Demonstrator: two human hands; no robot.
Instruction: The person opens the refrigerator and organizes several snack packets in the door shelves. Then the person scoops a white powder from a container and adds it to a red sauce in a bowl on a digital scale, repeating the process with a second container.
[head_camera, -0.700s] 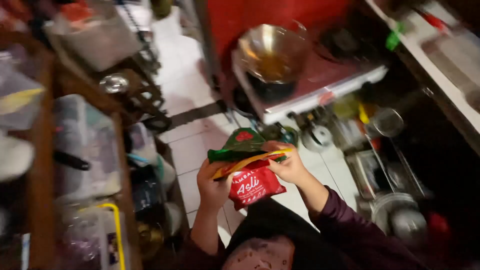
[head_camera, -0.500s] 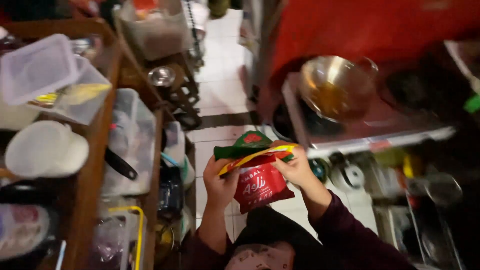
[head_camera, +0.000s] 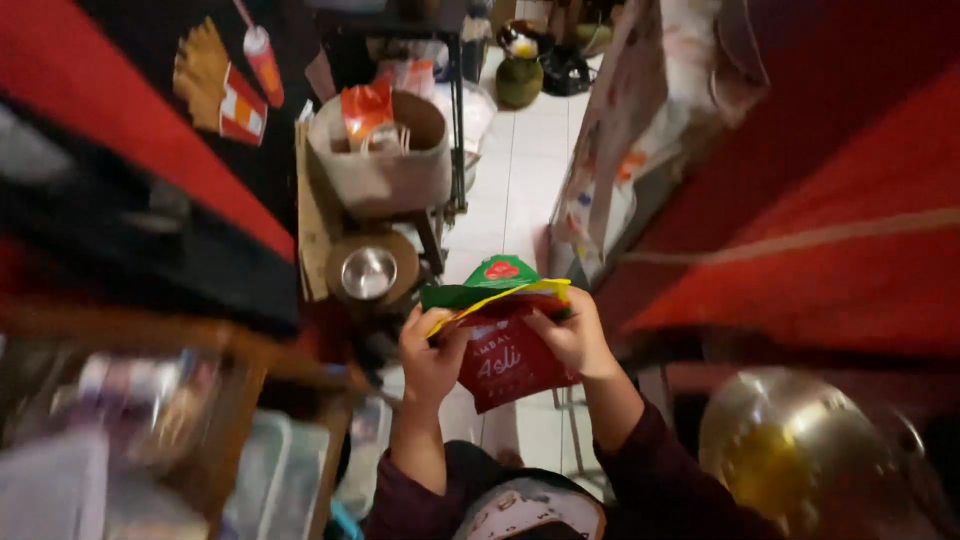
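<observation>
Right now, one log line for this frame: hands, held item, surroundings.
left hand: grips red sauce pouch | right hand: pinches pouch top edge | pouch: held over white tile floor | nearby: metal bowl

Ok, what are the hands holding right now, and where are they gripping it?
Both hands hold a red sauce pouch with a green and yellow top: the left hand grips its upper left edge, the right hand its upper right edge.
</observation>
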